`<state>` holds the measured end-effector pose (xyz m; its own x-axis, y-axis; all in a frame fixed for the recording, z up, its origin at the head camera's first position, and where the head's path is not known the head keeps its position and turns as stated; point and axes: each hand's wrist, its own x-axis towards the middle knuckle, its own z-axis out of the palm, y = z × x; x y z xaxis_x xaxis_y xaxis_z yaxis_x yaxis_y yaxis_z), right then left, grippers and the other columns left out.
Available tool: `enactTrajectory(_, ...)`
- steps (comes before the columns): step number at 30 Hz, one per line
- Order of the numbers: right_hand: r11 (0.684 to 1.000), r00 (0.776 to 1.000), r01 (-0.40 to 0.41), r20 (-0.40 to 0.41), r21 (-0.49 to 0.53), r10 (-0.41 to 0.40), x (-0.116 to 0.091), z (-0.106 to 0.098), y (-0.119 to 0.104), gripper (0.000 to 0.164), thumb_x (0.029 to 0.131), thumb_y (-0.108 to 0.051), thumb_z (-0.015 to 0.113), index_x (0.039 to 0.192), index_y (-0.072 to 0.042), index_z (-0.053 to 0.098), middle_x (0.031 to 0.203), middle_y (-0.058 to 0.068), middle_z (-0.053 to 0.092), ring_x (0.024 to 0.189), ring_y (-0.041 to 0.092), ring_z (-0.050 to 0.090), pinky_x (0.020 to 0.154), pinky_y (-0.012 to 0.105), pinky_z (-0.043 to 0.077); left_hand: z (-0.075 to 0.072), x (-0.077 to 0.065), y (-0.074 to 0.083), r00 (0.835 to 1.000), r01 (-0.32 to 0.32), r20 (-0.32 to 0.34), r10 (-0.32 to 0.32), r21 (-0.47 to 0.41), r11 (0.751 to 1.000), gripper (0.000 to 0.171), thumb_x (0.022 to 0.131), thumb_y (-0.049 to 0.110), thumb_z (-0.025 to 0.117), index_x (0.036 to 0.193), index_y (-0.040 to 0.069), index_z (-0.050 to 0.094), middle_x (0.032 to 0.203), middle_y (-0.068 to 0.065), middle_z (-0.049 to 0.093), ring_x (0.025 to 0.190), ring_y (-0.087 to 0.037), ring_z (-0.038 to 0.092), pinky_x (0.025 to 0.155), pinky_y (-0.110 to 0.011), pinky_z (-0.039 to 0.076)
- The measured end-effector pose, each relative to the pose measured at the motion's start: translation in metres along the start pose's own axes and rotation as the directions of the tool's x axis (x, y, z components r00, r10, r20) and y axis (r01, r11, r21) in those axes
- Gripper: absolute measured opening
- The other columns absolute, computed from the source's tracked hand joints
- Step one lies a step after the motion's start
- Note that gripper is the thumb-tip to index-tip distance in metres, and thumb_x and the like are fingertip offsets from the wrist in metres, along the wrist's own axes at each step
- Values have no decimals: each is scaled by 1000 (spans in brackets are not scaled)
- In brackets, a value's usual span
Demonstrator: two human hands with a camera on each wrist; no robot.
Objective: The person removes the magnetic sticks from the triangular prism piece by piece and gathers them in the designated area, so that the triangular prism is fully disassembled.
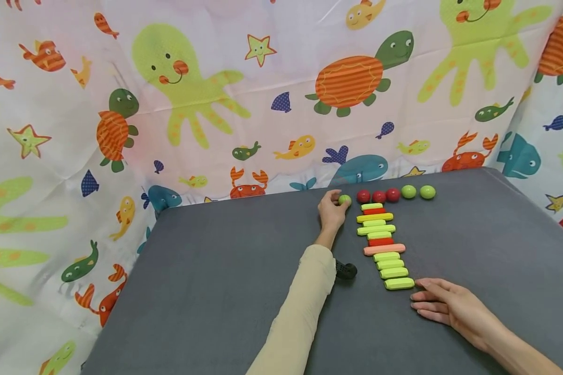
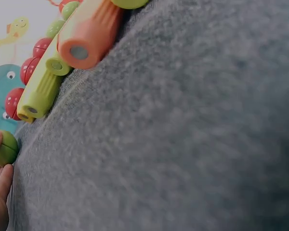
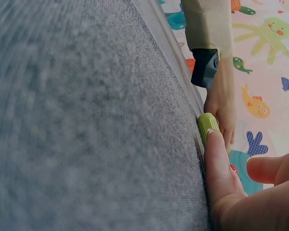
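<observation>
My left hand (image 1: 332, 211) pinches a green ball (image 1: 344, 200) between thumb and fingers at the far edge of the table. In the left wrist view a seam runs round this ball (image 2: 6, 149). Just right of it, three red balls (image 1: 378, 196) and two green balls (image 1: 418, 192) form a row. Below them, a column of short and long plastic rods (image 1: 377, 229) in green, yellow, red and salmon runs toward me. Beside the nearest green rod (image 1: 399, 284) is my right hand (image 1: 450, 307), its fingers relaxed and its fingertips right at the rod's end.
A dark grey cloth covers the table (image 1: 225, 286). Behind it hangs a white curtain (image 1: 281, 135) printed with sea animals. A black wrist camera (image 1: 345, 270) sticks out from my left sleeve, left of the rod column.
</observation>
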<state>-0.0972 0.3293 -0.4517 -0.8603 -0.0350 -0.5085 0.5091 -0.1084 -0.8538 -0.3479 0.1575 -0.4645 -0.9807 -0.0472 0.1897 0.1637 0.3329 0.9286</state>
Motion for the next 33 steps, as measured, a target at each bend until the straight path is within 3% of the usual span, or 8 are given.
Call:
enactTrajectory(10, 1000, 1000, 4, 2, -8, -4, -4, -3, 2, 65, 100, -37, 50, 141, 7, 27, 104, 10, 63, 96, 20, 64, 87, 38, 50, 7, 1, -1, 999, 13, -53, -8, 91, 996, 41, 82, 16, 77, 120, 10, 62, 86, -4, 54, 78, -16, 56, 74, -29, 47)
enactTrajectory(19, 1000, 1000, 6, 4, 11, -6, -3, -2, 2, 65, 99, -38, 52, 140, 7, 29, 104, 10, 62, 96, 21, 64, 87, 39, 50, 4, 3, -4, 1000, 18, -20, -18, 2, 1000, 45, 80, 9, 79, 121, 8, 62, 99, -10, 61, 92, -20, 64, 78, -28, 50)
enactTrajectory(33, 1000, 1000, 17, 9, 19, -17, -1, -1, 1, 68, 99, -38, 52, 143, 8, 25, 105, 10, 62, 96, 20, 64, 87, 38, 49, -5, 4, 0, 998, 54, 26, -52, -79, 995, 48, 79, 5, 78, 124, 8, 60, 108, -14, 60, 100, -24, 63, 80, -30, 51)
